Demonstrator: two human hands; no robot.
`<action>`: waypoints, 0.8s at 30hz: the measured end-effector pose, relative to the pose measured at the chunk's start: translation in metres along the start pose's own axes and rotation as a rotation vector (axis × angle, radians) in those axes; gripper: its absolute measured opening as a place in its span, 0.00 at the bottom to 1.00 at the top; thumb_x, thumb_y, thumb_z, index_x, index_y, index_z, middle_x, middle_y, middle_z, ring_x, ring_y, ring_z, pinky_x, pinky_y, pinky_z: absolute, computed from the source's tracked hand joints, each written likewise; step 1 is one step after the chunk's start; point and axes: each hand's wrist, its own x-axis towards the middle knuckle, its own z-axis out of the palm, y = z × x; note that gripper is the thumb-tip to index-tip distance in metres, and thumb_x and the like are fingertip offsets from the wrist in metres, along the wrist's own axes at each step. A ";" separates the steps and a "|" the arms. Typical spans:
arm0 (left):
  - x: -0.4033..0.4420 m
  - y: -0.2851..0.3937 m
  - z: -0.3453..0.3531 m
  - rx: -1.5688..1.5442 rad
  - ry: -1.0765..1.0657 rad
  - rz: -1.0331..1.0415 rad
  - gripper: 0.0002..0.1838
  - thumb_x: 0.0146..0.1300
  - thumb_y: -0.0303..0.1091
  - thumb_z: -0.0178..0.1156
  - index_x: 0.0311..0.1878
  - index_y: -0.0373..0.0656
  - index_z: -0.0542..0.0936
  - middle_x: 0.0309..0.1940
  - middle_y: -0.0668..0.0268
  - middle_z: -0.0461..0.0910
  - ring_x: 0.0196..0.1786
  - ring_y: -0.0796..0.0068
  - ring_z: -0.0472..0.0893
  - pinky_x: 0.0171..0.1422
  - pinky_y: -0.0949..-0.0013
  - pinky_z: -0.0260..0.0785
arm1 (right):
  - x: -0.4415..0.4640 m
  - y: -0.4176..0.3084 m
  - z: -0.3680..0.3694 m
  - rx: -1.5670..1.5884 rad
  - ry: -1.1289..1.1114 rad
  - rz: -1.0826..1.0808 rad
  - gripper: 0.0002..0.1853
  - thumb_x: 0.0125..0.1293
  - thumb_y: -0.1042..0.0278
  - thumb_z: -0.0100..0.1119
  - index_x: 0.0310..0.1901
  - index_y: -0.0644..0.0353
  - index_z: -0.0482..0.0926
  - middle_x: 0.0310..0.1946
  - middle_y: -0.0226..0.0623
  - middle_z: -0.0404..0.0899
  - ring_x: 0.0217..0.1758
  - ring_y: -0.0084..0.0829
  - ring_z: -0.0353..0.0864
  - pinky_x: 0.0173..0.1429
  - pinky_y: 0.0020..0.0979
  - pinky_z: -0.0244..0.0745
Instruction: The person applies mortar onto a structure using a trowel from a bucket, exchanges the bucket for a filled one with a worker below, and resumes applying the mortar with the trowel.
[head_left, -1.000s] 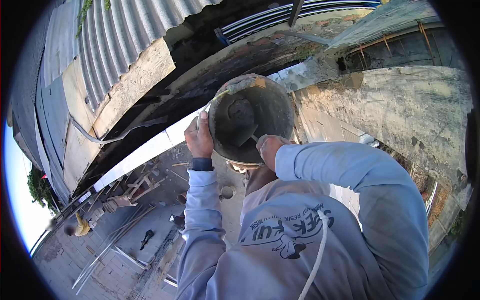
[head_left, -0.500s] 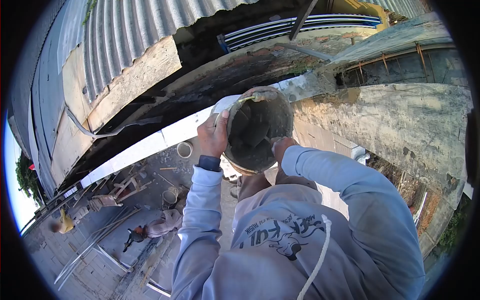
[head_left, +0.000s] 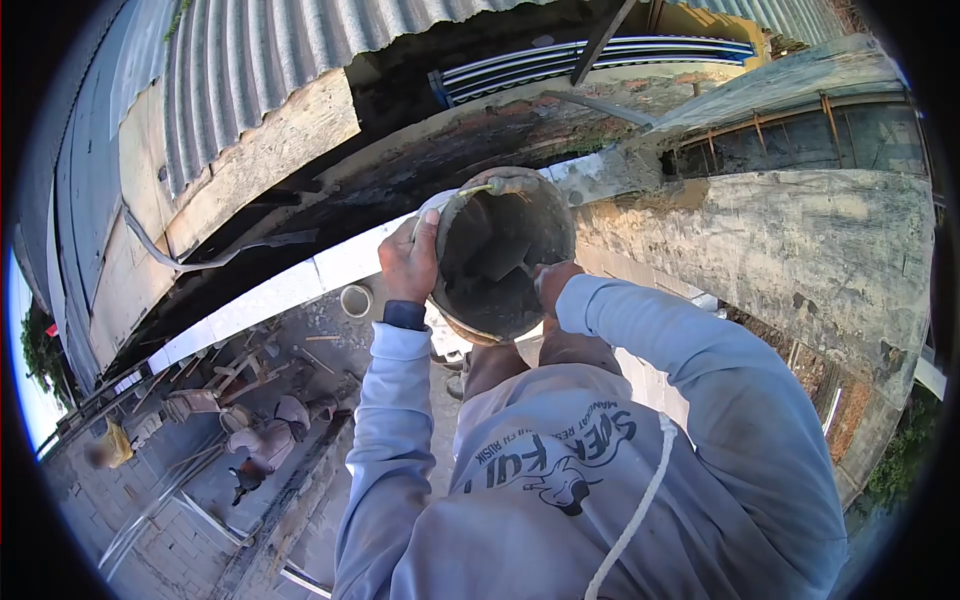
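A mortar-crusted bucket is tilted so that its mouth faces me, above my thighs. My left hand grips its left rim, thumb over the edge and the other fingers around the outside. At the bucket's right rim, my right hand is closed on the handle of a trowel. The trowel's flat grey blade lies inside, against grey mortar in the shaded hollow. Most of the handle is hidden by my fingers.
A narrow white ledge runs beside the bucket, with a weathered concrete wall on the right. Corrugated roofing overhangs at upper left. Far below are a pale bucket, long poles, a bending person and another person.
The bucket and both my hands have shifted slightly left in view. The trowel's blade shows at a slightly different angle. Below, the bending person has moved left.
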 end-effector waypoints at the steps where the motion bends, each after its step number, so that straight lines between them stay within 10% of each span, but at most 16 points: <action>1: 0.003 0.001 0.002 0.008 -0.006 0.006 0.19 0.66 0.45 0.56 0.35 0.35 0.82 0.24 0.54 0.79 0.28 0.70 0.77 0.36 0.66 0.68 | -0.009 0.005 -0.024 0.083 -0.022 -0.036 0.19 0.57 0.66 0.54 0.49 0.66 0.73 0.38 0.43 0.81 0.45 0.35 0.83 0.44 0.33 0.78; 8: 0.005 0.012 0.011 0.091 -0.035 0.021 0.19 0.66 0.46 0.55 0.36 0.37 0.82 0.25 0.52 0.80 0.29 0.61 0.80 0.36 0.64 0.69 | 0.002 0.027 -0.043 -0.223 0.588 0.285 0.15 0.55 0.65 0.55 0.44 0.61 0.72 0.33 0.43 0.77 0.38 0.36 0.80 0.39 0.37 0.77; 17: -0.015 0.012 0.030 0.048 -0.057 0.042 0.21 0.66 0.47 0.55 0.34 0.35 0.81 0.21 0.56 0.77 0.23 0.68 0.73 0.32 0.67 0.66 | 0.022 0.033 0.052 0.026 0.216 0.265 0.19 0.60 0.65 0.50 0.52 0.60 0.69 0.35 0.41 0.80 0.38 0.39 0.83 0.41 0.36 0.78; 24: -0.045 0.005 0.015 -0.034 -0.043 0.025 0.22 0.68 0.44 0.55 0.28 0.33 0.79 0.19 0.68 0.74 0.26 0.81 0.67 0.31 0.72 0.61 | -0.004 0.003 0.036 0.463 0.182 0.308 0.14 0.64 0.65 0.44 0.38 0.65 0.78 0.34 0.51 0.81 0.40 0.46 0.83 0.44 0.45 0.78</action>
